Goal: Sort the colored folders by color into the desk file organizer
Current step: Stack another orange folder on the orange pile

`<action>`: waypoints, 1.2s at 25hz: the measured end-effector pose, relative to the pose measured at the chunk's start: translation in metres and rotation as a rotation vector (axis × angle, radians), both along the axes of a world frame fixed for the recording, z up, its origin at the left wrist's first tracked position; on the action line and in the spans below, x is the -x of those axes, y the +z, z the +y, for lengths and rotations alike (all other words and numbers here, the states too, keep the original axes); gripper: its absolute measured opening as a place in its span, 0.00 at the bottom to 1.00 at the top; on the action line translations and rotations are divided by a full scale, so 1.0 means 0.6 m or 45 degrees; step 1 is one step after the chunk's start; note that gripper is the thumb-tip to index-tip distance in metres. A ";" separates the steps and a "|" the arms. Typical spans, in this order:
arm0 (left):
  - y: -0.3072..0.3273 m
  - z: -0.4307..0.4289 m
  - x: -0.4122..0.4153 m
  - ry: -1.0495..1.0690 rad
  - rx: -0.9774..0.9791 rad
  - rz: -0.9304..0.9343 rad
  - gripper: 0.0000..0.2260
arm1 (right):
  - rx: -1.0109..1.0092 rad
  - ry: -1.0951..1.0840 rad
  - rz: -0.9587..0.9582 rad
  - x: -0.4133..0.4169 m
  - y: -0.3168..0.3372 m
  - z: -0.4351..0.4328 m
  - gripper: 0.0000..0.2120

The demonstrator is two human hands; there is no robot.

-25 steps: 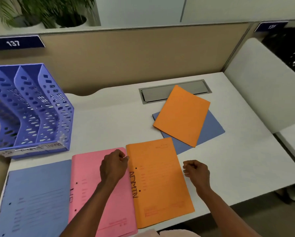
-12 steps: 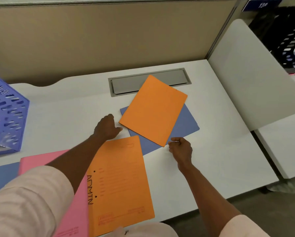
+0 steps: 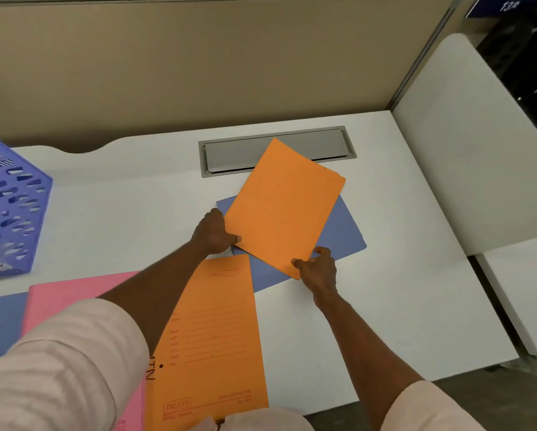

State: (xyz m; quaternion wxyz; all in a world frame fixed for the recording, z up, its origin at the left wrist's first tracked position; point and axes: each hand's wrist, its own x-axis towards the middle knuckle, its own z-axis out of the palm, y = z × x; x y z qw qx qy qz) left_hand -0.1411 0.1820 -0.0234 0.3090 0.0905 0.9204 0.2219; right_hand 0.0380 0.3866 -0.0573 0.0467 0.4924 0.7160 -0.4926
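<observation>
With left hand gripping its left edge and right hand pinching its near corner: orange folder, askew atop blue folder on table. Likely light, thin, bendy, slick on its neighbour; best held at opposite edges. Organizer far left.

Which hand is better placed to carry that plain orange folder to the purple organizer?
Probably the left hand: it grips the plain orange folder on the side nearer the organizer; the right hand would cross over.
</observation>
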 end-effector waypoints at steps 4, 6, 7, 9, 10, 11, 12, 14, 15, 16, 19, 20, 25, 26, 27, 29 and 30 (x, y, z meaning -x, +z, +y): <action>0.016 -0.009 0.005 -0.043 0.000 0.003 0.27 | 0.013 -0.081 0.057 -0.006 -0.007 0.005 0.35; 0.022 -0.016 0.006 -0.080 0.020 -0.033 0.20 | 0.082 -0.149 0.130 -0.010 -0.007 0.009 0.32; 0.024 -0.021 0.004 -0.075 0.013 -0.032 0.17 | 0.095 -0.165 0.156 -0.013 -0.005 0.013 0.31; 0.027 -0.029 -0.001 -0.045 -0.019 -0.001 0.14 | 0.090 -0.188 0.219 -0.021 -0.003 0.028 0.26; 0.029 -0.033 -0.002 -0.030 -0.054 0.009 0.13 | 0.095 -0.192 0.259 -0.025 -0.001 0.038 0.25; 0.032 -0.037 -0.004 -0.023 -0.087 0.023 0.13 | 0.115 -0.188 0.294 -0.029 0.003 0.047 0.24; 0.036 -0.040 -0.004 -0.021 -0.109 0.048 0.12 | 0.142 -0.176 0.318 -0.029 0.008 0.055 0.25; 0.047 -0.046 -0.002 0.008 -0.140 0.112 0.12 | 0.192 -0.125 0.349 -0.023 0.022 0.065 0.27; 0.054 -0.047 -0.001 0.031 -0.159 0.146 0.12 | 0.212 -0.101 0.376 -0.020 0.030 0.066 0.27; 0.060 -0.049 -0.001 0.050 -0.178 0.187 0.12 | 0.227 -0.083 0.411 -0.017 0.040 0.065 0.26; 0.081 -0.053 -0.007 0.095 -0.261 0.326 0.12 | 0.204 -0.051 0.532 -0.014 0.070 0.057 0.23; 0.089 -0.056 -0.011 0.116 -0.297 0.359 0.12 | 0.173 -0.033 0.573 -0.015 0.081 0.053 0.21; 0.117 -0.106 -0.055 0.257 -0.545 0.313 0.09 | 0.023 0.049 0.755 -0.043 0.141 0.016 0.16; 0.121 -0.121 -0.068 0.290 -0.615 0.252 0.08 | -0.008 0.050 0.775 -0.053 0.149 0.005 0.15; 0.124 -0.137 -0.081 0.332 -0.684 0.172 0.07 | -0.037 0.048 0.795 -0.066 0.156 -0.006 0.14; 0.135 -0.167 -0.105 0.418 -0.809 -0.012 0.10 | -0.125 0.064 0.820 -0.089 0.168 -0.028 0.12; 0.140 -0.184 -0.115 0.451 -0.851 -0.119 0.16 | -0.186 0.090 0.823 -0.100 0.172 -0.039 0.11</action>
